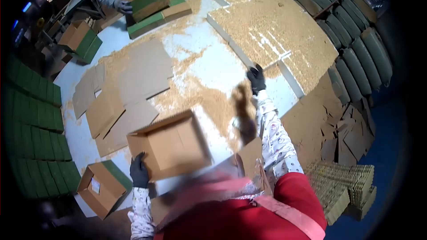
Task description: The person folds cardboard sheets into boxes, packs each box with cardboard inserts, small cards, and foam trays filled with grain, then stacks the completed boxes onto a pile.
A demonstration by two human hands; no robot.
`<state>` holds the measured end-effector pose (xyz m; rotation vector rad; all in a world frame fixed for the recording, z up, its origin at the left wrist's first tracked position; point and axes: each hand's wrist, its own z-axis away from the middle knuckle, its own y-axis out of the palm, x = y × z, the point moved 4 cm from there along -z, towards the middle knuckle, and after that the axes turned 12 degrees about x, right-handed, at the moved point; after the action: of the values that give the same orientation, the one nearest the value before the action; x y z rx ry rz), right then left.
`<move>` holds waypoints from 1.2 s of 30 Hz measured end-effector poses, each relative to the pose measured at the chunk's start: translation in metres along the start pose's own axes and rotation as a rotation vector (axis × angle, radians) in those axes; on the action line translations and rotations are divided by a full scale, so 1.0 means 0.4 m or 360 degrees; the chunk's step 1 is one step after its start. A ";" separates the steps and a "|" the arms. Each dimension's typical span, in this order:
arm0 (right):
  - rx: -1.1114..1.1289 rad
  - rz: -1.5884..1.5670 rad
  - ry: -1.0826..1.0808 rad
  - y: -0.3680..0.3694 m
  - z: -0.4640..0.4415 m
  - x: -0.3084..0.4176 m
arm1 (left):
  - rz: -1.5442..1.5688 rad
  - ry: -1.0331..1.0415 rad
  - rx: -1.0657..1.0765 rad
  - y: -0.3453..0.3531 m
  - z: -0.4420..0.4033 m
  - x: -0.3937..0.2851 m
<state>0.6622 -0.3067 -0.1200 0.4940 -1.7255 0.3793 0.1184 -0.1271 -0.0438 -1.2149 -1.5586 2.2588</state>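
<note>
My left hand (140, 171), in a dark glove, grips the near left wall of an open cardboard box (175, 144). The box rests on the white table in front of me, and its visible inside is bare cardboard. Stretched far forward, my right hand (256, 80), also dark-gloved, is at the end of a long pale strip (229, 40). Its fingers look curled round that end, though the grip is partly hidden. The strip borders a wide layer of small yellowish pieces (271, 20). More pale strips (291, 80) stand just right of the hand.
Flat cardboard sheets (144, 69) lie on the table's left. A green-and-brown box (104, 186) stands at lower left. Across the table, a person's gloved hand (122, 6) touches another box (151, 2). Stacked green boxes (38, 135) line the left; filled sacks (362, 62) stand right.
</note>
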 end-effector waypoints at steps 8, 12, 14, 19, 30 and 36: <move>-0.0746 -0.0864 0.0882 -0.218 -0.186 -0.344 | 0.0050 -0.0073 0.0144 -0.043 -0.081 -0.047; -0.0998 -0.0895 0.0614 -0.184 -0.222 -0.309 | 0.0078 -0.0122 0.0129 -0.028 -0.091 -0.045; -0.1043 -0.0872 0.0529 -0.178 -0.242 -0.283 | 0.0097 -0.0183 0.0127 -0.025 -0.085 -0.032; -0.0919 -0.0258 0.0636 -0.173 -0.275 -0.182 | 0.0158 -0.0261 0.0199 -0.013 -0.081 0.027; 0.0870 -0.1495 0.0834 0.357 0.266 0.389 | 0.0361 0.0243 -0.0038 -0.038 -0.140 0.037; 0.1400 -0.0885 0.0645 0.467 0.446 0.457 | 0.2300 -0.0385 0.0278 0.035 -0.147 0.185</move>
<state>0.3849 -0.2589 0.0248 1.3844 -0.9025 0.7643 0.1138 -0.0523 -0.1030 -2.5683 -0.3031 3.2009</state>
